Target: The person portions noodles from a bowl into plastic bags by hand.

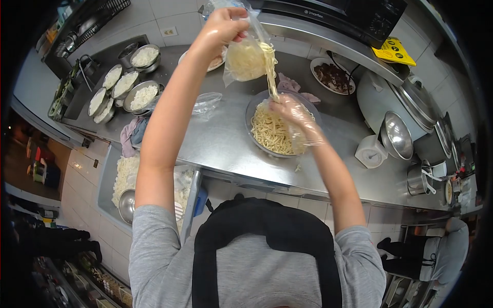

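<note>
My left hand point(226, 26) is raised high over the counter, its fingers closed on the top of a clear plastic bag point(245, 59) with noodles inside. A strand of noodles point(270, 69) hangs from the bag down to my right hand point(290, 109). That hand wears a clear plastic glove and is closed around the strand's lower end. Below it, a wide bowl point(249, 110) on the steel counter holds a heap of noodles point(272, 132).
Rice bowls point(144, 97) stand at the left, above a large rice bin point(105, 177). A meat plate point(332, 76), kitchen scale point(371, 151), metal bowl point(396, 134) and large pot point(380, 102) are at the right. Another person point(444, 251) stands at the lower right.
</note>
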Available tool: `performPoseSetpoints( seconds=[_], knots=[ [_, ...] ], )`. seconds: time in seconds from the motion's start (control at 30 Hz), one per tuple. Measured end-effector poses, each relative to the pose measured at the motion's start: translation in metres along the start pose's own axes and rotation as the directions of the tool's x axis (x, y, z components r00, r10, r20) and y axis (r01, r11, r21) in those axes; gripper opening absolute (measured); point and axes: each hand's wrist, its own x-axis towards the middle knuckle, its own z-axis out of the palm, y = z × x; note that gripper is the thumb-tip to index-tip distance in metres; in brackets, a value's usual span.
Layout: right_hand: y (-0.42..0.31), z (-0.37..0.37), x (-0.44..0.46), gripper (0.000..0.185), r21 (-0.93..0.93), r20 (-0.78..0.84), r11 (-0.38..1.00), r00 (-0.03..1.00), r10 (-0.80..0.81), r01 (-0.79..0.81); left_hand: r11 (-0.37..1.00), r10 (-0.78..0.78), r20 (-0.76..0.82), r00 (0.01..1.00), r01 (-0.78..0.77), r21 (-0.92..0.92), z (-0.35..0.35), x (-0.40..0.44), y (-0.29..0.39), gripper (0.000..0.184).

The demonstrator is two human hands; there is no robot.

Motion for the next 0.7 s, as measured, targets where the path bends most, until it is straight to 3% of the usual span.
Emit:
performPoseSetpoints(
  seconds=[0.07,0.13,0.2,0.27,0.3,0.33,0.4,0.43,0.47,0.53,0.57,0.6,0.67,0.7],
  knots=[
    [0.012,-0.022,0.006,0.020,-0.404,0.051,0.891,0.978,-0.204,0.207,0.999,0.034,-0.020,0.999,-0.034,0.002,-0.007,-0.002,-0.003,0.047],
    [-0.030,-0.060,-0.002,0.020,-0.759,0.090,0.631,0.986,-0.138,0.158,0.990,-0.019,-0.005,1.000,0.020,0.142,-0.010,-0.012,0.002,0.050],
    [-0.064,-0.090,-0.001,0.021,-0.719,0.037,0.695,0.998,0.059,-0.015,0.986,-0.055,-0.005,0.998,0.055,0.154,-0.008,-0.013,-0.008,0.051],
    [-0.080,-0.116,0.013,0.020,-0.698,0.011,0.716,0.999,-0.031,0.030,0.983,-0.085,-0.001,0.996,0.084,0.165,-0.002,-0.013,-0.020,0.051],
    [-0.081,-0.121,0.010,0.019,-0.379,-0.052,0.917,0.987,-0.154,0.123,0.981,-0.096,0.021,0.995,0.091,0.170,0.001,-0.014,-0.024,0.052],
    [-0.091,-0.123,0.004,0.019,-0.014,-0.155,0.970,0.958,-0.242,0.242,0.979,-0.109,0.043,0.993,0.100,0.176,0.003,-0.016,-0.026,0.052],
    [-0.124,-0.134,0.010,0.020,-0.010,-0.216,0.997,0.973,-0.077,0.076,0.976,-0.139,0.091,0.986,0.120,0.181,0.010,-0.019,-0.028,0.053],
    [-0.125,-0.143,0.030,0.022,-0.150,-0.123,0.965,0.965,-0.232,0.213,0.977,-0.144,0.122,0.982,0.122,0.174,0.015,-0.020,-0.028,0.054],
    [-0.119,-0.146,0.040,0.022,-0.151,-0.124,0.965,0.965,-0.232,0.213,0.978,-0.149,0.153,0.977,0.123,0.167,0.020,-0.022,-0.027,0.055],
    [-0.132,-0.143,0.050,0.025,0.318,-0.054,0.781,0.832,-0.552,0.538,0.983,-0.123,0.145,0.982,0.100,0.154,0.031,-0.021,-0.030,0.051],
    [-0.132,-0.140,0.059,0.032,0.557,-0.039,0.728,0.888,-0.458,0.400,0.986,-0.150,0.184,0.971,0.134,0.094,0.036,-0.020,-0.030,0.046],
    [-0.132,-0.132,0.063,0.032,0.556,-0.037,0.728,0.887,-0.460,0.400,0.985,-0.174,0.225,0.959,0.171,0.036,0.039,-0.019,-0.031,0.040],
    [-0.134,-0.107,0.072,0.026,0.604,-0.400,0.660,0.886,-0.234,0.447,0.982,-0.170,0.225,0.959,0.184,-0.039,0.041,-0.018,-0.026,0.036],
    [-0.127,-0.087,0.066,0.026,0.592,-0.421,0.614,0.850,-0.317,0.522,0.974,-0.164,0.228,0.960,0.194,-0.113,0.042,-0.017,-0.022,0.032]
  ],
)
